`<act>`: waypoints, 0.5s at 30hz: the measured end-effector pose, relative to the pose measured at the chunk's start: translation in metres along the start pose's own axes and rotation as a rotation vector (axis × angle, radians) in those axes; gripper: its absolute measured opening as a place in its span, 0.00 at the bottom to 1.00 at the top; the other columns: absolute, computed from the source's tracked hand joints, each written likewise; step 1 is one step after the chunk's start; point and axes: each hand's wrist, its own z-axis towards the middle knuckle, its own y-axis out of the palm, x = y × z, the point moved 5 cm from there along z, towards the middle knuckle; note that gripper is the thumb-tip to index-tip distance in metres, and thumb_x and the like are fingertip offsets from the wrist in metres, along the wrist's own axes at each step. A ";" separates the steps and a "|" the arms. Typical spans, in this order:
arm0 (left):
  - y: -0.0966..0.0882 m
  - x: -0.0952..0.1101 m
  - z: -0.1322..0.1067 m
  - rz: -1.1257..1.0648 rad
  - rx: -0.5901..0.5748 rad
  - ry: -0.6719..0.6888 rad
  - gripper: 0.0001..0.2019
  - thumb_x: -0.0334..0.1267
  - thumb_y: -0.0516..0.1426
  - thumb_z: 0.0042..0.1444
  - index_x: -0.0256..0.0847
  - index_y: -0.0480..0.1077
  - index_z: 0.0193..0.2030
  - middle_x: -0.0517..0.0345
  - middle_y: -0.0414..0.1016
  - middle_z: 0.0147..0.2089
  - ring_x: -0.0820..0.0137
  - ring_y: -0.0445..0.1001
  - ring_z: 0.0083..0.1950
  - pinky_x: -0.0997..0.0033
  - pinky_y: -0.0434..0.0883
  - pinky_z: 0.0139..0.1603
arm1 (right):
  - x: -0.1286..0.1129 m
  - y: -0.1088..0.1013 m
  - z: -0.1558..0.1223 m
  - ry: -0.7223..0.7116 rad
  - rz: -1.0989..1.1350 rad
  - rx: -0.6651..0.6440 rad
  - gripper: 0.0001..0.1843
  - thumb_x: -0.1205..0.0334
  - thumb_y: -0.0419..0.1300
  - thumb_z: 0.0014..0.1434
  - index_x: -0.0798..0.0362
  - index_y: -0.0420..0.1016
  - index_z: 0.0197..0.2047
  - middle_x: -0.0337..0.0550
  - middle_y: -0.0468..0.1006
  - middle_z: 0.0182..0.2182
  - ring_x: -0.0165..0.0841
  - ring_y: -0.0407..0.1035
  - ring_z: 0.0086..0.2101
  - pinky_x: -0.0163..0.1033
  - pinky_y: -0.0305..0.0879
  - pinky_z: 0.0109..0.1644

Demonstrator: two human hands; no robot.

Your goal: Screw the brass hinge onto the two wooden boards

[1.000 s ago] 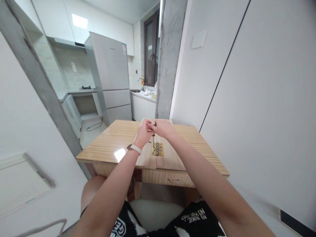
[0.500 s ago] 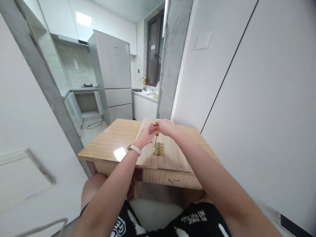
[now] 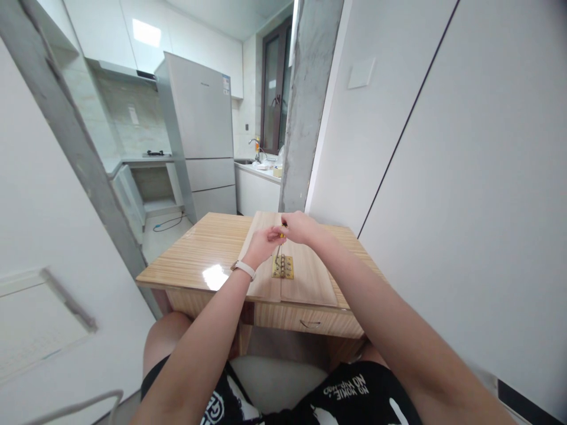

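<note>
Two light wooden boards (image 3: pixel 305 277) lie side by side on a wooden table (image 3: pixel 199 251), joined by a brass hinge (image 3: pixel 283 267). A thin screwdriver (image 3: pixel 279 251) stands upright over the hinge, its tip down on the brass plate. My right hand (image 3: pixel 301 228) is closed round its yellow handle at the top. My left hand (image 3: pixel 262 245), with a white band on the wrist, pinches the shaft just below.
The table has a drawer with a small handle (image 3: pixel 309 323) in its front, above my knees. A white wall runs along the right, with a concrete pillar (image 3: pixel 305 106) behind the table. A fridge (image 3: pixel 199 130) and kitchen counter stand beyond. A dark phone (image 3: pixel 531 402) lies at the lower right.
My hands have drawn slightly apart over the hinge: the right one has risen to the screwdriver's top and the yellow handle shows. The head view has shifted a little.
</note>
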 end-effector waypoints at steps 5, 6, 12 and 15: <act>0.001 0.009 -0.001 0.133 0.135 0.050 0.10 0.39 0.67 0.52 0.39 0.72 0.35 0.56 0.81 0.36 0.67 0.80 0.40 0.70 0.75 0.42 | -0.008 -0.001 0.000 0.146 -0.048 -0.009 0.21 0.47 0.58 0.69 0.58 0.81 0.47 0.60 0.82 0.44 0.43 0.77 0.47 0.39 0.68 0.50; 0.001 0.011 -0.001 0.172 0.166 0.057 0.10 0.39 0.67 0.52 0.39 0.70 0.33 0.58 0.79 0.34 0.69 0.79 0.38 0.72 0.73 0.39 | -0.010 0.000 0.000 0.153 -0.042 -0.015 0.20 0.48 0.59 0.68 0.58 0.81 0.47 0.60 0.82 0.44 0.43 0.77 0.47 0.38 0.68 0.50; -0.003 0.012 0.002 0.243 0.125 0.034 0.13 0.38 0.69 0.49 0.39 0.70 0.35 0.60 0.77 0.32 0.71 0.76 0.34 0.73 0.71 0.35 | -0.011 0.003 0.004 0.088 -0.008 -0.053 0.14 0.54 0.61 0.67 0.56 0.82 0.44 0.57 0.83 0.42 0.42 0.78 0.44 0.37 0.67 0.44; -0.002 0.007 0.003 0.102 0.014 0.006 0.15 0.37 0.68 0.51 0.37 0.73 0.44 0.53 0.81 0.40 0.66 0.80 0.42 0.66 0.76 0.46 | -0.010 0.003 0.004 0.025 0.002 -0.054 0.09 0.60 0.62 0.65 0.54 0.81 0.43 0.52 0.84 0.40 0.40 0.78 0.43 0.36 0.65 0.41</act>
